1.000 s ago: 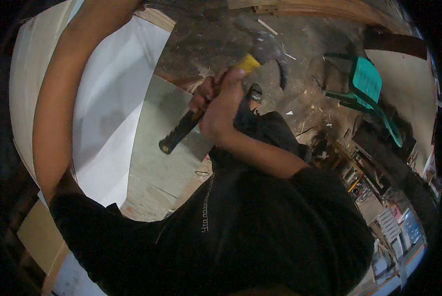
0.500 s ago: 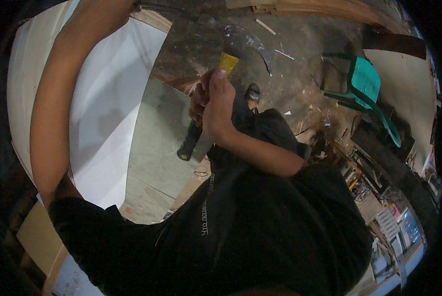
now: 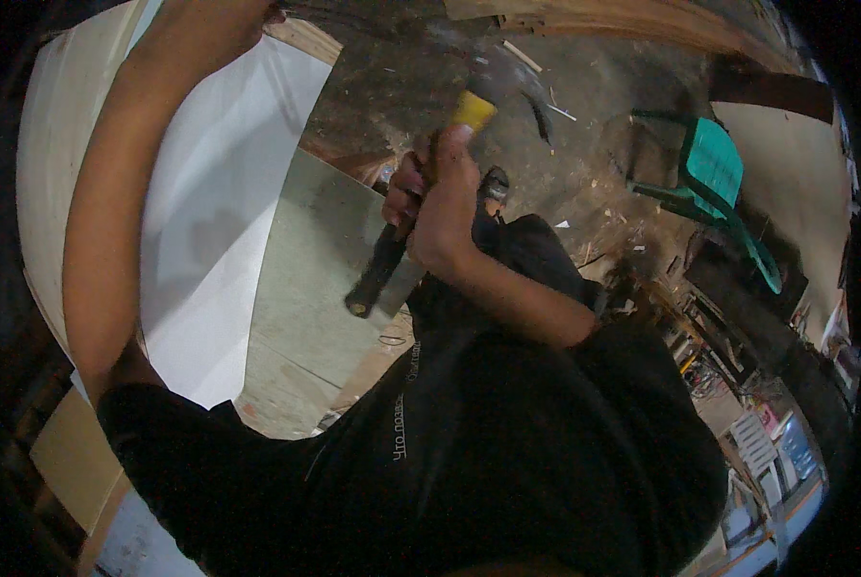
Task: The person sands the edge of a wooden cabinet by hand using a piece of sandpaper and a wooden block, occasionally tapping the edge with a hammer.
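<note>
My right hand (image 3: pixel 442 197) is wrapped round the handle of a hammer (image 3: pixel 474 113), thumb along its yellow neck. The black grip slants down to the left over a grey-green panel. The hammer's dark, curved head points up and away and is smeared by motion. My left arm reaches up along the left side, over a white board (image 3: pixel 204 221). Only a bit of my left hand (image 3: pixel 257 17) shows at the top edge, by the end of a wooden strip (image 3: pixel 303 38). Its fingers are mostly hidden.
The grey-green panel (image 3: pixel 305 288) lies beside the white board. A green plastic chair (image 3: pixel 714 168) stands at the right on a littered floor (image 3: pixel 584 163). Scrap and clutter (image 3: pixel 728 356) fill the lower right. Brown timber (image 3: pixel 623 29) runs along the far edge.
My right hand has moved slightly up and right with the hammer, and the hammer's head has swung right and blurred. My left arm stays almost where it was.
</note>
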Action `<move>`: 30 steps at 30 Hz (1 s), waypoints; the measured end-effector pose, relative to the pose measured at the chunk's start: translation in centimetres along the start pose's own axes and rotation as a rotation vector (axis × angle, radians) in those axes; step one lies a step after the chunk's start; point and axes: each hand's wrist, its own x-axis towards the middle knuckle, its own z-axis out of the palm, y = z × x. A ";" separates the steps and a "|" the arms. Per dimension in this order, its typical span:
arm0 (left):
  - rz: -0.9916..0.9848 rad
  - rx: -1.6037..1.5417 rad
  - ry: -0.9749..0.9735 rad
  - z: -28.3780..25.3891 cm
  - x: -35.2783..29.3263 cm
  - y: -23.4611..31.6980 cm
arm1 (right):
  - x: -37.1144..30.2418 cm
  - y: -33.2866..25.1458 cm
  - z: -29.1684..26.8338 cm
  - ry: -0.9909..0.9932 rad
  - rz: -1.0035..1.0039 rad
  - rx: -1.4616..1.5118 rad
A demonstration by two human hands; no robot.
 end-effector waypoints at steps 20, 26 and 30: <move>-0.025 -0.023 -0.025 0.3 0.4 -0.4 | -1.2 0.5 0.9 0.037 0.085 0.200; -0.006 0.001 -0.083 0.2 1.7 -0.1 | -0.3 -0.6 0.8 0.042 0.116 0.093; 0.000 -0.066 0.042 0.4 1.1 -0.2 | -1.1 0.6 1.1 0.002 0.115 0.101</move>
